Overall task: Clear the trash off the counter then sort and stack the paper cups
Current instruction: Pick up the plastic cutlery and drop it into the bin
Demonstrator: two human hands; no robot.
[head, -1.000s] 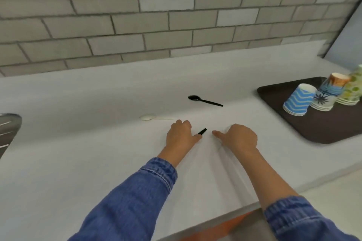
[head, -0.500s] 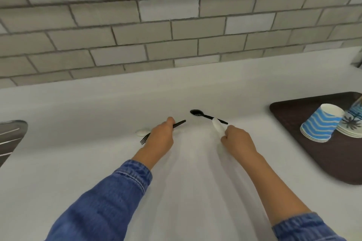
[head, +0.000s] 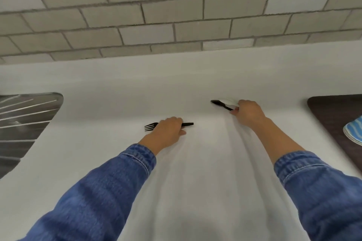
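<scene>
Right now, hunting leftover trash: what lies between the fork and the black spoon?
Head view: only bare counter between fork and spoon.

Blue denim is worn on both arms. The left sleeve (head: 101, 191) and the right sleeve (head: 317, 191) are alike, each closed by a gathered cuff (head: 141, 155) with paler stitching along its seam. Darker and lighter bands are seen across the cloth. Beyond the cuffs, the forearms, left hand (head: 168, 131) and right hand (head: 248, 113) are left uncovered.

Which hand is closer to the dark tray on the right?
Right. The right hand, holding a white spoon, is left of the tray; the left hand, gripping a black fork, lies farther left.
</scene>
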